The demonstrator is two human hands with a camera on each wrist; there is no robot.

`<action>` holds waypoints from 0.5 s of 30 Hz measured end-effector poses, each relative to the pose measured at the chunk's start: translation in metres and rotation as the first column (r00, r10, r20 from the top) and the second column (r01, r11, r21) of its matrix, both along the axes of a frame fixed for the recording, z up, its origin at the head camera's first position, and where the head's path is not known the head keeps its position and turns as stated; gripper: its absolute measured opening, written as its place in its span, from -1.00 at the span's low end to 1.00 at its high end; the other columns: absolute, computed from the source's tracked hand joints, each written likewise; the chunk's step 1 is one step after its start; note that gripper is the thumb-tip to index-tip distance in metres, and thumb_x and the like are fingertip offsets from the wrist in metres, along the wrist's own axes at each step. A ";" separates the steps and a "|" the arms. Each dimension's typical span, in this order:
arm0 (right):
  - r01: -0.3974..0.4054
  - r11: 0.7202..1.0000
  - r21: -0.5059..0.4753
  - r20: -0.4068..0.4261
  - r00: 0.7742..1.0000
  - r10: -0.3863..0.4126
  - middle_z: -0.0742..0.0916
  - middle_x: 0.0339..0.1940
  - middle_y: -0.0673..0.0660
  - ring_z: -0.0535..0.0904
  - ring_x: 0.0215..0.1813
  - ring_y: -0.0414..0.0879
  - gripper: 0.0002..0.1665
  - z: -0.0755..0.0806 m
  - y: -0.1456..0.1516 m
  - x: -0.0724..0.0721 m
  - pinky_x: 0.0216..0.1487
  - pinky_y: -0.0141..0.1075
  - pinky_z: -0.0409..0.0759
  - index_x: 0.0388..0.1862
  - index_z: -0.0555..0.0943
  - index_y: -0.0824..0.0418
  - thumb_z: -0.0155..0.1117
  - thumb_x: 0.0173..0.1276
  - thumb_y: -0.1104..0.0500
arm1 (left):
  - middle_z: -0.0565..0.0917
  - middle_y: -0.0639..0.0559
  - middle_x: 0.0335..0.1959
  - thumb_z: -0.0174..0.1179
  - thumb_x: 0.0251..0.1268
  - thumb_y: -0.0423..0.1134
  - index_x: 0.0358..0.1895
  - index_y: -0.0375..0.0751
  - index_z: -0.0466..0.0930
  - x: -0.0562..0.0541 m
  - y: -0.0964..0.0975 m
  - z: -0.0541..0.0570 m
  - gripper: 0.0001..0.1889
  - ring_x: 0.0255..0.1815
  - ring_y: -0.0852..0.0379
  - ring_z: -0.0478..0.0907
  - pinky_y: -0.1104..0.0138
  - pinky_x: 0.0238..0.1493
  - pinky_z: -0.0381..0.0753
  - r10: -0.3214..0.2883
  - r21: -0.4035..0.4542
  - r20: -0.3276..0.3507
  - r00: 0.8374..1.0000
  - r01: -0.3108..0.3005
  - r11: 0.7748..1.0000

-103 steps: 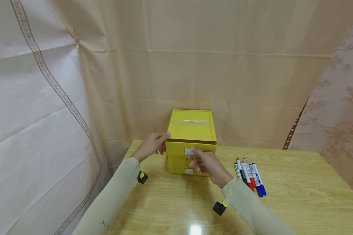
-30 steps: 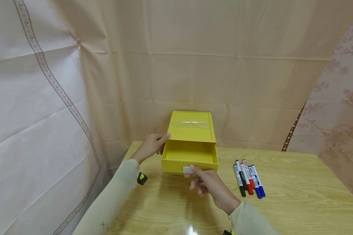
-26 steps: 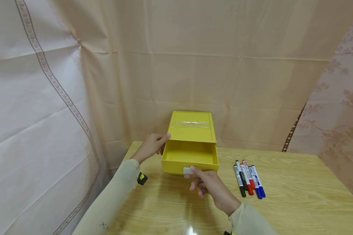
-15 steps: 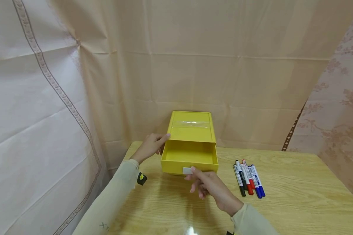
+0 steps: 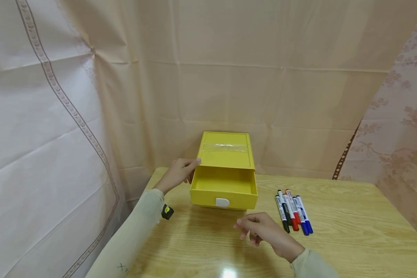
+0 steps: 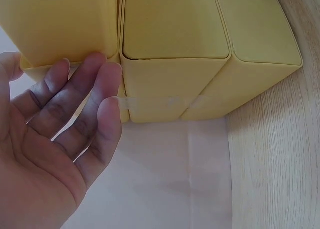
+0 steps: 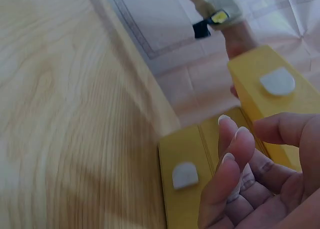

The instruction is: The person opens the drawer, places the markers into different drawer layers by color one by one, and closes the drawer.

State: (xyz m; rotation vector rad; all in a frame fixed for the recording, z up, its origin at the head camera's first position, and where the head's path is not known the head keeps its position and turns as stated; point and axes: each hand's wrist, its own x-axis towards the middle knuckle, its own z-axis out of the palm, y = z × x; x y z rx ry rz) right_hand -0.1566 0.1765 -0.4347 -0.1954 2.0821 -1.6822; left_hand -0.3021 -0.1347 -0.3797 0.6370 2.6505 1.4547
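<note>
A yellow drawer box (image 5: pixel 226 156) stands on the table by the back cloth, with clear tape across its top. Its top drawer (image 5: pixel 226 181) is pulled out toward me and looks bare inside; a white tab (image 5: pixel 222 202) sits on its front. My left hand (image 5: pixel 178 172) stays at the box's left side, thumb at the top front corner. In the left wrist view its fingertips (image 6: pixel 111 76) rest against the yellow side wall. Off the tab, my right hand (image 5: pixel 264 231) hovers over the table in front of the drawer, fingers loosely bent, holding nothing.
Several markers (image 5: pixel 293 212) with black, red and blue caps lie side by side on the wooden table (image 5: pixel 351 224), right of the box. A lower drawer with its own white tab (image 7: pixel 185 175) shows in the right wrist view. Cloth (image 5: pixel 226 77) hangs behind and at both sides.
The top drawer has come out toward me since the earliest frame. My right hand has let go of its tab and moved back and to the right. My left hand has stayed in place.
</note>
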 end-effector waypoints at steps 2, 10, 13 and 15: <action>0.018 1.000 0.015 -0.002 1.000 -0.018 0.75 -0.38 0.11 0.43 -0.57 -0.23 -0.54 -0.002 0.007 -0.002 -0.50 -0.37 0.49 0.01 0.75 0.28 0.23 0.56 -0.10 | 0.67 -0.09 -0.51 -0.02 0.54 0.33 -0.19 -0.13 0.74 0.000 -0.001 0.000 -0.40 -0.42 -0.23 0.65 0.12 -0.36 0.68 0.005 -0.001 0.000 1.000 -0.005 1.000; 0.091 0.996 0.006 0.050 0.995 -0.092 0.72 -0.35 0.08 0.46 -0.48 -0.20 -0.47 -0.017 0.046 -0.015 -0.43 -0.34 0.50 0.10 0.67 0.36 0.24 0.55 -0.10 | 0.68 -0.08 -0.51 -0.05 0.53 0.36 -0.23 -0.09 0.74 0.000 -0.002 0.000 -0.39 -0.41 -0.23 0.65 0.06 -0.34 0.69 0.005 -0.004 -0.009 1.000 -0.005 1.000; 0.112 0.994 -0.016 0.087 0.990 -0.110 0.72 -0.31 0.06 0.47 -0.46 -0.21 -0.46 -0.024 0.062 -0.016 -0.41 -0.36 0.49 0.13 0.65 0.37 0.25 0.54 -0.09 | 0.68 -0.09 -0.51 -0.05 0.53 0.36 -0.22 -0.10 0.74 0.001 -0.001 -0.001 -0.38 -0.41 -0.26 0.65 0.11 -0.36 0.68 0.004 -0.002 -0.007 1.000 -0.004 1.000; 0.131 0.991 -0.016 0.090 0.988 -0.129 0.72 -0.30 0.07 0.47 -0.46 -0.22 -0.48 -0.028 0.072 -0.016 -0.42 -0.37 0.49 0.13 0.64 0.37 0.25 0.55 -0.07 | 0.68 -0.08 -0.51 -0.05 0.54 0.36 -0.19 -0.09 0.74 0.001 -0.001 -0.001 -0.40 -0.40 -0.29 0.65 0.14 -0.38 0.68 -0.001 0.001 -0.007 1.000 0.001 1.000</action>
